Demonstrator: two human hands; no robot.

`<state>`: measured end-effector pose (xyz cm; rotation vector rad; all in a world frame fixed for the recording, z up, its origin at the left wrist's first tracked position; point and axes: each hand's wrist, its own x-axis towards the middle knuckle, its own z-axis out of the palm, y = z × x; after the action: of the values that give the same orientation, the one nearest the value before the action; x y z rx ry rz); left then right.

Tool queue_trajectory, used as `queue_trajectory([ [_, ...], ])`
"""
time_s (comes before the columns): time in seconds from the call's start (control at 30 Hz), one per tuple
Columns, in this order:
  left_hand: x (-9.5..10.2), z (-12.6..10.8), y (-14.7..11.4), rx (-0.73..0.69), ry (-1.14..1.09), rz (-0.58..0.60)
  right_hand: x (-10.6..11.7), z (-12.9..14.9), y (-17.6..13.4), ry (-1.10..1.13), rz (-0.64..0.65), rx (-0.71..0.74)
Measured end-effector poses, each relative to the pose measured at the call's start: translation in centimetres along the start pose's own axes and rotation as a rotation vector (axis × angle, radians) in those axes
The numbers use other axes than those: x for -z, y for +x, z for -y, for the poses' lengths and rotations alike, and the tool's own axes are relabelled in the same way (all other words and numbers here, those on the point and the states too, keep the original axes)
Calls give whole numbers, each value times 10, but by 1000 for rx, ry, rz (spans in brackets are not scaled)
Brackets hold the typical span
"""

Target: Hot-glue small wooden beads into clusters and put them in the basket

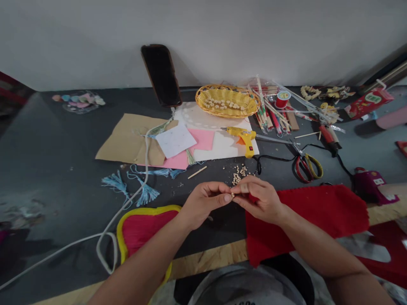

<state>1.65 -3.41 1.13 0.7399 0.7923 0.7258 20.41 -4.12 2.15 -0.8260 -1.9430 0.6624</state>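
My left hand [206, 202] and my right hand [261, 200] meet over the near part of the table, fingertips almost touching. Between both pinches is a tiny pale bead [232, 195]; whether a thread runs through it is too small to tell. Just beyond my fingers lies a loose pile of similar small beads [236, 178], partly hidden by my right hand. Red felt cloth [321, 209] spreads beneath my right hand and forearm. Near my left forearm is a dark pink piece with a yellow border [143, 231].
A yellow glue gun [243, 137] rests on white board, its cable running right past scissors [307, 167]. Behind it stands a wicker basket [203, 111] holding pale beads. Blue tassels [148, 192], a white cord [119, 212], brown paper [119, 137] and a leaning phone [161, 76] are left.
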Motion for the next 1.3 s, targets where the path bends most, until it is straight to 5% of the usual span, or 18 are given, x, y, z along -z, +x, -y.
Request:
queue_trajectory([
  [1.3,-2,-2,0,54,3,-35,1,0,1,10,5,15],
])
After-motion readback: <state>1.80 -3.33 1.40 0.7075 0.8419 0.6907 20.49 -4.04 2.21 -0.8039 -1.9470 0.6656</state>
